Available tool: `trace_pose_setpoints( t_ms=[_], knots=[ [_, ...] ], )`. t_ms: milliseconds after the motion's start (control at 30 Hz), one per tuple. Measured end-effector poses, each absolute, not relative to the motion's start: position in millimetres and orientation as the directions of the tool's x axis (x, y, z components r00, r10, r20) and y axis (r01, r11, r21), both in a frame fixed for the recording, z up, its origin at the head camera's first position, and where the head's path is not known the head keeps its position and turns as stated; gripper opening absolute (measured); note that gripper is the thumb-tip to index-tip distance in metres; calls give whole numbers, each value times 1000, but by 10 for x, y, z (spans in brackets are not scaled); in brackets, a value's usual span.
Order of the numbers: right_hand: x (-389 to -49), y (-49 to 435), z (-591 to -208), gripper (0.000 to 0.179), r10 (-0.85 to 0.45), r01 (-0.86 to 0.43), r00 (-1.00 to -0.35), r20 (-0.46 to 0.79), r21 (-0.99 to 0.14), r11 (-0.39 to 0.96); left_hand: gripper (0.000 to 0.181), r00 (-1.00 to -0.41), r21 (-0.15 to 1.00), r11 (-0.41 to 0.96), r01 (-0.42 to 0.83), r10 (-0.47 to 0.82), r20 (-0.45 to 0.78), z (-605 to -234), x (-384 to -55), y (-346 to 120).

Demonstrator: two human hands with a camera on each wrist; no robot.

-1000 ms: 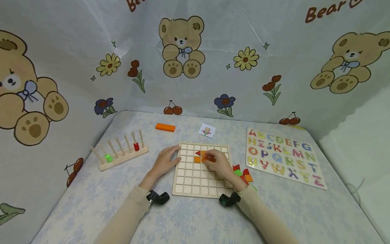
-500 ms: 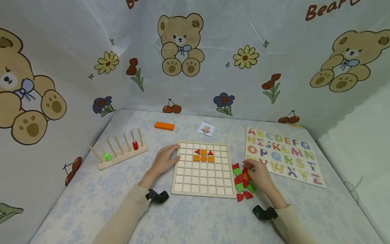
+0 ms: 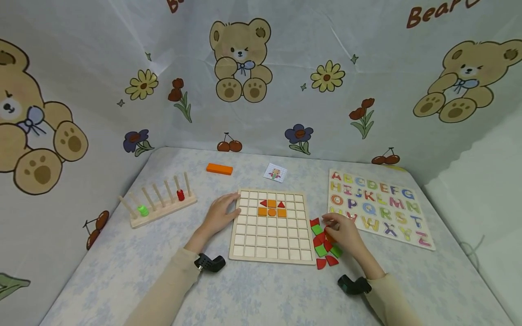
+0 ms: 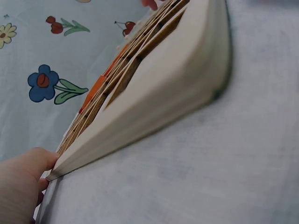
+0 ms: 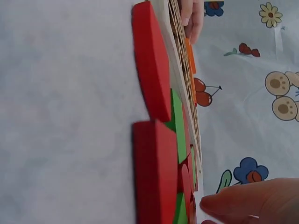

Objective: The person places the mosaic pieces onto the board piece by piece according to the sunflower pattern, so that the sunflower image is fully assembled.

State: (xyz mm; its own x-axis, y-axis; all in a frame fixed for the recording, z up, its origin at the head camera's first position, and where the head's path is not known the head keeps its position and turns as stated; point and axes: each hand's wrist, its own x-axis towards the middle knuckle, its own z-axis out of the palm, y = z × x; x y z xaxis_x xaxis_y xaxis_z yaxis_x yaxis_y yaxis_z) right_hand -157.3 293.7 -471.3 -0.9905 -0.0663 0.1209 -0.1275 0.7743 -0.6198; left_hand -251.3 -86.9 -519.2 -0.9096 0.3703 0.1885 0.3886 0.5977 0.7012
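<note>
A wooden grid board [image 3: 261, 244] lies flat on the table. Orange squares [image 3: 272, 203], an orange round piece [image 3: 272, 212] and two red triangles [image 3: 281, 204] sit in its upper cells. My left hand [image 3: 218, 213] rests at the board's left edge; its thumb and fingertips touch the rim, as the left wrist view shows. Beside the right edge lies a pile of red and green pieces [image 3: 321, 251]. My right hand [image 3: 344, 233] reaches into it, fingertips at a red piece and an orange one. Whether they pinch a piece is hidden.
A small picture card [image 3: 275, 172] and an orange block [image 3: 219, 169] lie behind the board. To the left stands a peg rack [image 3: 163, 208] with green and red beads. An alphabet board [image 3: 381, 206] lies at the right, close to my right hand.
My right hand has left the board and moved right to the pile, uncovering an orange square and a red triangle in the grid. My left hand has stayed at the board's edge.
</note>
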Motion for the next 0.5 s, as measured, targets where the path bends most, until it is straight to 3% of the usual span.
trace_pose_setpoints(
  t_ms=[267, 500],
  knots=[
    [-1750, 2876, -4772, 31, -166, -215, -977, 137, -633, 744, 53, -911, 709, 596, 377, 376, 168, -5193, -2503, -863],
    [-1720, 2888, -4787, 36, -162, -199, -980, 115, -633, 748, 53, -907, 688, 609, 394, 381, 182, -5176, -2501, -868]
  ],
)
